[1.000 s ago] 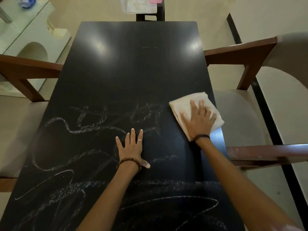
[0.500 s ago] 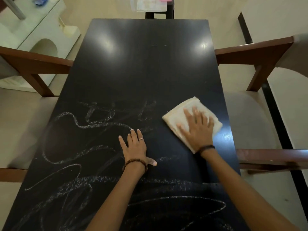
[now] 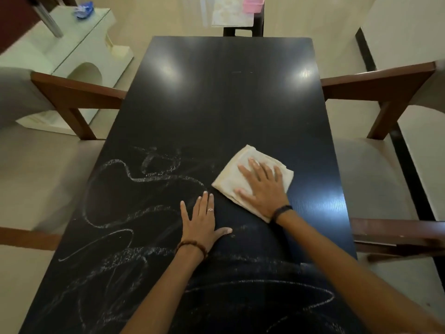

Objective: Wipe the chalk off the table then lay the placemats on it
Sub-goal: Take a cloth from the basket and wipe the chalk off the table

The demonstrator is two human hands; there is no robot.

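Chalk scribbles (image 3: 134,179) covered the near half of the black desk (image 3: 226,104), from about 9 o'clock round to 6. Our right hand (image 3: 262,186) pressed a folded cream cloth (image 3: 250,174) flat at about 3 o'clock, its grip open with fingers straight. Our left hand (image 3: 201,221) lay flat near center, also open, while placemats (image 3: 231,13) sat beyond the desk at 12 o'clock.

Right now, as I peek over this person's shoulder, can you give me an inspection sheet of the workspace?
Surface: black table, far half glossy; chalk scribbles cover the near half.
Job's things: folded cloth flat on the table; what may be placemats lie beyond its far end.
Clutter: nothing seen on the table.
Hands: right hand presses flat on the cloth; left hand rests flat on the table.
Cables: nothing seen.
Surroundings: wooden chairs at both sides; pale side table far left.
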